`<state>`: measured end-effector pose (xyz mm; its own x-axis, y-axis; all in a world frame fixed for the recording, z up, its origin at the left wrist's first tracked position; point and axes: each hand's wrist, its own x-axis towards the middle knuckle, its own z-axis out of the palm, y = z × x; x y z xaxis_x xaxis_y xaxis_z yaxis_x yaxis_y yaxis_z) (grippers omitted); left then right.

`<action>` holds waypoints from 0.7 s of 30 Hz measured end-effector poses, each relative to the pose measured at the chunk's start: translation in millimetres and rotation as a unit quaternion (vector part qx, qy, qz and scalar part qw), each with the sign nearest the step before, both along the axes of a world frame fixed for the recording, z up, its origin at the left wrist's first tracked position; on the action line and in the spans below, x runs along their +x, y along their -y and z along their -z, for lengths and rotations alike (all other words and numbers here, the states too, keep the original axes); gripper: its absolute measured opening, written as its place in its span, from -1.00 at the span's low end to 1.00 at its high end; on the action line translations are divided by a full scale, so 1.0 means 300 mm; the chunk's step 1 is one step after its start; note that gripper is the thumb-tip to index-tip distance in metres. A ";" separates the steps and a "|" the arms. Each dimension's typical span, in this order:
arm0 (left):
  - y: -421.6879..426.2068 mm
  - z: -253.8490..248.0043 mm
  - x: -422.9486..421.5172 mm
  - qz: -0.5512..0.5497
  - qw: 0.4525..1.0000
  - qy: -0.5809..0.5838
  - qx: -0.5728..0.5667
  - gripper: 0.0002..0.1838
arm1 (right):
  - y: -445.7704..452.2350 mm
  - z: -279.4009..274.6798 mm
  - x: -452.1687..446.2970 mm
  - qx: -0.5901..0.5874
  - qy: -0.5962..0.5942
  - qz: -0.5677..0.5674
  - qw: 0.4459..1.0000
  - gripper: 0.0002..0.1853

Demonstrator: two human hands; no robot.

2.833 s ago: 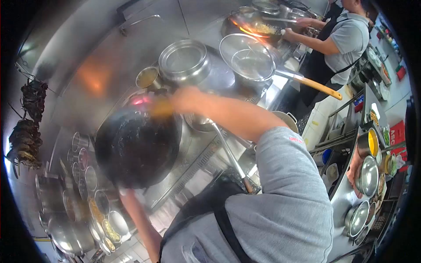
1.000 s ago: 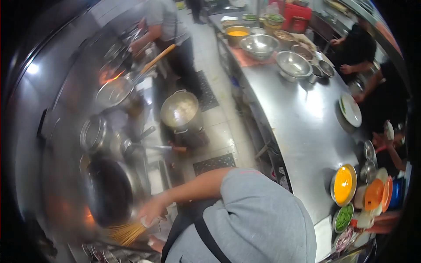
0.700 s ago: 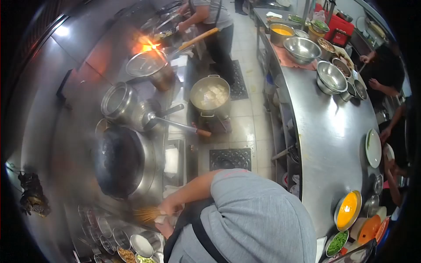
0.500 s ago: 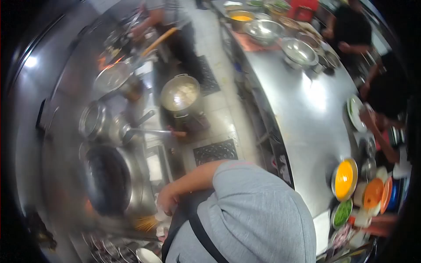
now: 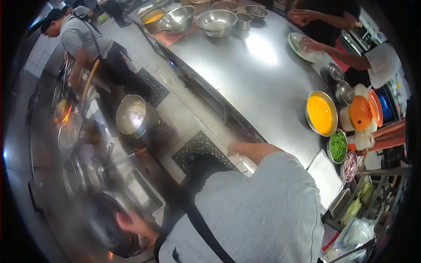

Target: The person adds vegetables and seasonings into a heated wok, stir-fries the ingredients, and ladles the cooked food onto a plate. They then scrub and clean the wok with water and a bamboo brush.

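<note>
My left hand (image 5: 132,222) is at the near side of the dark wok (image 5: 107,223), in front of its inner surface, with fingers apart and nothing seen in them. My right hand (image 5: 235,149) hangs out over the aisle, above the patterned floor mat (image 5: 204,149). It is small and blurred; its fingers and anything in them cannot be made out. Beside the wok are a lidded metal pot (image 5: 72,176) and a ladle (image 5: 103,168). The bamboo brush is out of sight.
A big pot (image 5: 131,115) stands by the stove, near a strainer (image 5: 70,131) and flames. A co-worker (image 5: 83,39) stands at the stove. The steel counter (image 5: 245,83) holds bowls, an orange-filled bowl (image 5: 321,114) and a plate (image 5: 302,47); other people's hands are at its far side.
The view has swung toward the counter. My right hand has moved from the brush beside the wok out over the aisle. My left hand now shows at the wok. The brush has left view.
</note>
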<state>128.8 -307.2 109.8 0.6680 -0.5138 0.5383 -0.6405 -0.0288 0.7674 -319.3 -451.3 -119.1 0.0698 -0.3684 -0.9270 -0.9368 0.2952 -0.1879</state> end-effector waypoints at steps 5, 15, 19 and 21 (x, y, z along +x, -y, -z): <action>0.045 0.074 -0.050 0.174 0.976 -0.082 0.102 -0.40 | -0.183 0.210 0.026 0.053 0.046 -0.043 0.997 -0.54; -0.067 0.199 0.108 0.209 0.955 -0.184 0.103 -0.45 | 0.277 -0.167 0.501 -0.333 0.228 -0.178 0.898 -0.72; -0.104 0.121 0.043 0.124 0.964 -0.211 0.105 -0.45 | 0.424 -0.508 0.908 -0.394 0.385 -0.105 0.828 -0.57; -0.153 0.136 0.085 0.117 0.960 -0.227 0.117 -0.39 | 0.479 -0.548 1.083 -0.439 0.336 -0.166 0.817 -0.35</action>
